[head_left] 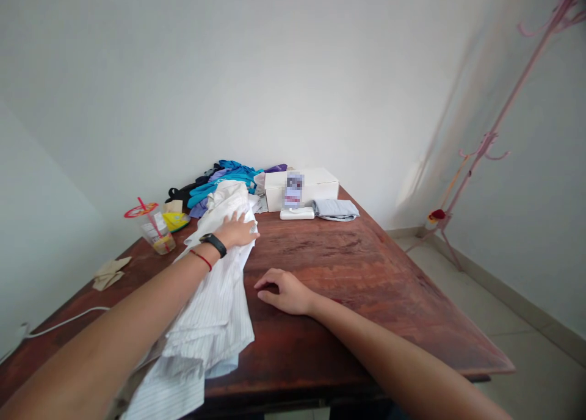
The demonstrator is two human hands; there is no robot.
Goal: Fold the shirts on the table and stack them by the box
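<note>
A white shirt with thin stripes (215, 298) lies lengthwise on the left half of the table, its lower end hanging over the front edge. My left hand (234, 229) rests flat on the upper part of this shirt, fingers spread. Just right of the cloth, my right hand (288, 292) is at the tabletop with curved fingers, the thumb apart from them and nothing between. Behind the shirt's far end is a heap of blue, purple and black clothes (233, 174).
The wooden table (329, 255) carries a white box (323, 185), a phone (293, 191) on a white stand, and a folded grey cloth (336, 209). At left are a plastic drink cup (158, 234), a yellow packet (176, 220) and crumpled napkins (110, 273). A pink coat rack (508, 108) stands right.
</note>
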